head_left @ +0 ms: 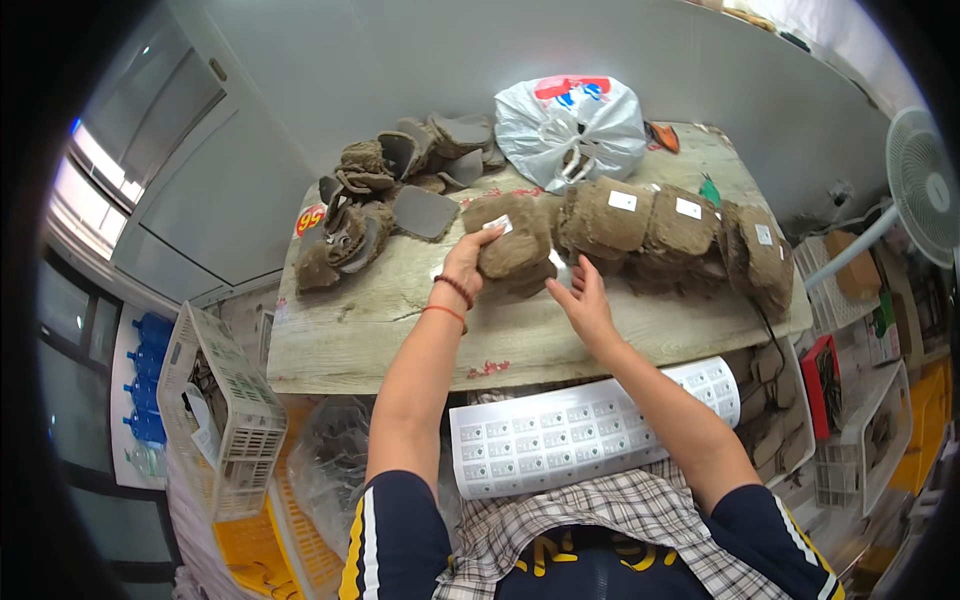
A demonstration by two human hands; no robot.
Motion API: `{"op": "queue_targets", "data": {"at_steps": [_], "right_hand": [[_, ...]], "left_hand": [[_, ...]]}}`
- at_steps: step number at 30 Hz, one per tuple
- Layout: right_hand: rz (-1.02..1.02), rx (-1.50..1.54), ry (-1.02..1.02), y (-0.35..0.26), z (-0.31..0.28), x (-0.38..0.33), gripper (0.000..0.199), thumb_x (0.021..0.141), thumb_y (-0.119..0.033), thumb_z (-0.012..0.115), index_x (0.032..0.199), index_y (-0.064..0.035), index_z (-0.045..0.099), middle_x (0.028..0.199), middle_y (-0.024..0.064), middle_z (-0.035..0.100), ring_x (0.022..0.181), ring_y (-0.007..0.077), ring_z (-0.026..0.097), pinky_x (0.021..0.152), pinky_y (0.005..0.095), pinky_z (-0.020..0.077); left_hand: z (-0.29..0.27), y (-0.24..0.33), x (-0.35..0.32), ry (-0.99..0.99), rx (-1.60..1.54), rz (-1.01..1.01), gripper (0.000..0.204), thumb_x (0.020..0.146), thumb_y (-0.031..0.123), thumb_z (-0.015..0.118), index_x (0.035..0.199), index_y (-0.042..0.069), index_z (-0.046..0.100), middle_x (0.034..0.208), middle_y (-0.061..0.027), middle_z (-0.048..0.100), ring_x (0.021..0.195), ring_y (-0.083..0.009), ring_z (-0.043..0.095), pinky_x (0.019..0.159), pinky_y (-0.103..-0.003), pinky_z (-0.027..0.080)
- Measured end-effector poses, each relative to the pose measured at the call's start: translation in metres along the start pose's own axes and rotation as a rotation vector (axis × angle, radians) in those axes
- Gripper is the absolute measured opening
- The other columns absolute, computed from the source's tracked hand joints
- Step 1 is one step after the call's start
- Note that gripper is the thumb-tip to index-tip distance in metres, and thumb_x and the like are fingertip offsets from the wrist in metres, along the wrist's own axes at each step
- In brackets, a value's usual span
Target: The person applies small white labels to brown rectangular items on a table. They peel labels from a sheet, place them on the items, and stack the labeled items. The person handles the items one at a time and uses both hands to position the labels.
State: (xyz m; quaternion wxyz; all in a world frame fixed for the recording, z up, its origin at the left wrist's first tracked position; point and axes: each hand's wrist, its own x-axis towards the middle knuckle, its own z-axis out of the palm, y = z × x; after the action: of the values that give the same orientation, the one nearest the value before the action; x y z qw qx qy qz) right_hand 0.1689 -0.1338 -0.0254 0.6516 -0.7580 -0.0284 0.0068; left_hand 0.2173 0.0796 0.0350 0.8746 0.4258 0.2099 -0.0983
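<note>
My left hand (465, 262) grips the near-left side of a fuzzy brown pad (512, 240), its thumb on the small white label there. More fuzzy pads seem to lie under it. My right hand (587, 303) is just right of that pad, fingers apart, holding nothing that I can see. To the right stand stacks of similar labelled fuzzy pads (605, 218). At the back left lies a loose heap of such pads (372, 200), some showing smooth grey undersides. Across my lap rests a white sheet of printed labels (540, 448), partly covered by my right forearm.
A tied plastic bag (570, 125) sits at the back of the wooden table (350, 345). A white fan (920, 180) stands at the right. Plastic crates (240, 440) flank the table on the floor, with blue-capped bottles (148, 370) beyond the left one.
</note>
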Motion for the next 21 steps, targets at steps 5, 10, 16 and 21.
{"op": "queue_targets", "data": {"at_steps": [5, 10, 16, 21], "right_hand": [[-0.138, 0.077, -0.033, 0.017, -0.007, -0.011, 0.069, 0.092, -0.021, 0.070, 0.146, 0.0011, 0.034, 0.137, 0.0180, 0.043, 0.121, 0.0269, 0.051, 0.099, 0.0354, 0.0482], [-0.148, 0.100, -0.031, 0.013, -0.017, -0.019, 0.058, 0.096, -0.018, 0.065, 0.144, 0.0001, 0.038, 0.136, 0.0153, 0.044, 0.119, 0.0230, 0.052, 0.098, 0.0321, 0.0485], [-0.145, 0.142, -0.042, 0.012, -0.016, -0.016, 0.053, 0.098, -0.016, 0.063, 0.143, 0.0000, 0.040, 0.135, 0.0136, 0.045, 0.121, 0.0209, 0.051, 0.098, 0.0299, 0.0476], [-0.138, 0.133, -0.033, 0.012, -0.016, -0.016, 0.049, 0.097, -0.012, 0.062, 0.140, 0.0013, 0.043, 0.134, 0.0129, 0.045, 0.120, 0.0199, 0.052, 0.099, 0.0296, 0.0475]], "left_hand": [[0.020, -0.003, 0.059, -0.015, 0.171, 0.234, 0.063, 0.083, 0.017, 0.077, 0.134, 0.001, 0.044, 0.119, -0.0137, 0.063, 0.104, -0.0263, 0.065, 0.090, -0.042, 0.054], [0.026, 0.014, 0.031, 0.101, 0.306, 0.297, 0.109, 0.078, 0.048, 0.080, 0.154, 0.007, 0.013, 0.148, -0.0212, 0.035, 0.137, -0.0335, 0.037, 0.109, -0.046, 0.035], [-0.011, 0.035, 0.000, 0.208, 0.571, 0.349, 0.105, 0.081, 0.063, 0.071, 0.153, 0.004, 0.021, 0.155, -0.0246, 0.026, 0.146, -0.0361, 0.024, 0.115, -0.046, 0.027], [-0.081, 0.047, 0.000, 0.814, 1.235, 1.047, 0.084, 0.078, 0.039, 0.080, 0.141, 0.003, 0.037, 0.136, -0.0172, 0.040, 0.127, -0.0308, 0.040, 0.106, -0.047, 0.032]]}}
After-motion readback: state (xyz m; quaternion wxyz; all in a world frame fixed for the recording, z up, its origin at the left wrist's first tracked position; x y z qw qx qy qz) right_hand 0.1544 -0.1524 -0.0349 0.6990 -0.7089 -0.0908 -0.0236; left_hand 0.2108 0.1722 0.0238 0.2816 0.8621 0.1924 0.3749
